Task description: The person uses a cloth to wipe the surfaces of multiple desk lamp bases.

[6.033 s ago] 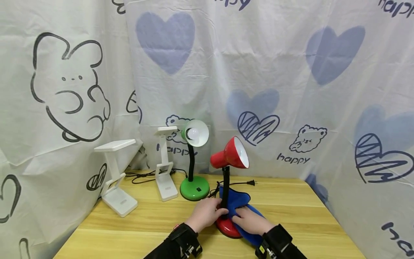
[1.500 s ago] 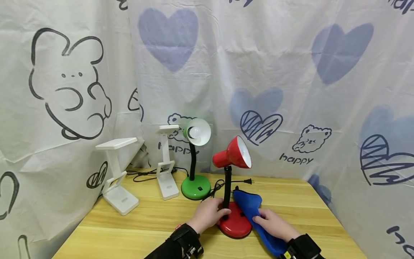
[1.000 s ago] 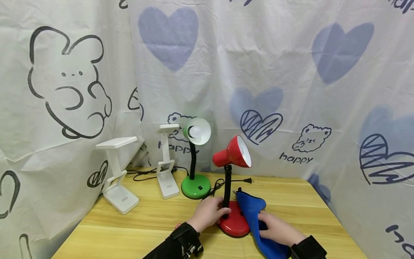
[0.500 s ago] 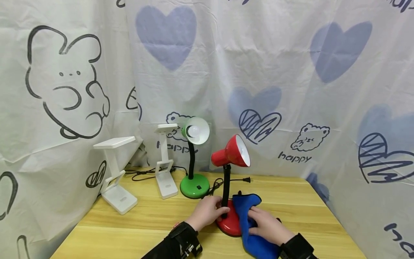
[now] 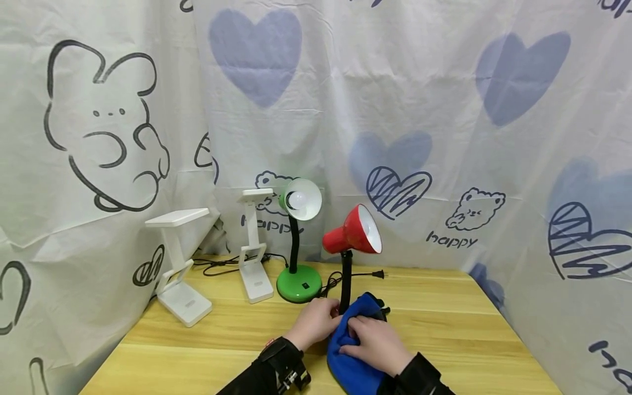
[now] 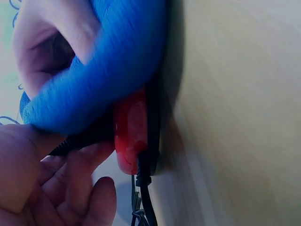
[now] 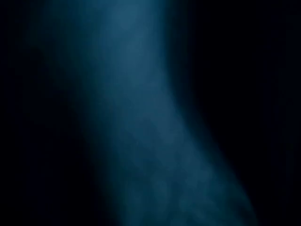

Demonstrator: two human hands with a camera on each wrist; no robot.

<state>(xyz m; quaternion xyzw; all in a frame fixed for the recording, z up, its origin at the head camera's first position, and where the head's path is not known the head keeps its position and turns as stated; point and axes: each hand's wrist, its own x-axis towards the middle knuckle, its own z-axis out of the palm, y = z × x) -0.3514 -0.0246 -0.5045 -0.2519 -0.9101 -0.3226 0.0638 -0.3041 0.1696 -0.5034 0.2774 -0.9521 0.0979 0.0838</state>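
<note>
In the head view, the red lamp [image 5: 353,230] stands upright on the wood-grain counter [image 5: 469,323], in front of the patterned curtain [image 5: 429,82] and between the two hands, its glossy bell-shaped shade tipped up to the right with a white interior showing. A black neck [image 5: 346,274] runs down from the shade to a foot hidden behind the blue cloth [image 5: 350,370], a soft, rumpled piece draped over the base and spilling toward the near edge. The left hand [image 5: 315,323] comes in from the lower left, black sleeve and wrist strap behind it, and grips the bottom of the neck between thumb and fingers. The right hand [image 5: 377,343] reaches in from the lower right, back upward, its bent fingers pinching the cloth against the lamp. Farther left stand a green lamp [image 5: 298,285] and two white lamps [image 5: 184,303]. In the left wrist view, the fuzzy cloth bulges over the red base [image 6: 129,129], whose shiny rim shows below it; a black cord [image 6: 147,202] leaves that rim beside the left hand's curled fingers. The right wrist view is dark and blurred, with a dim bluish band down the middle.
</note>
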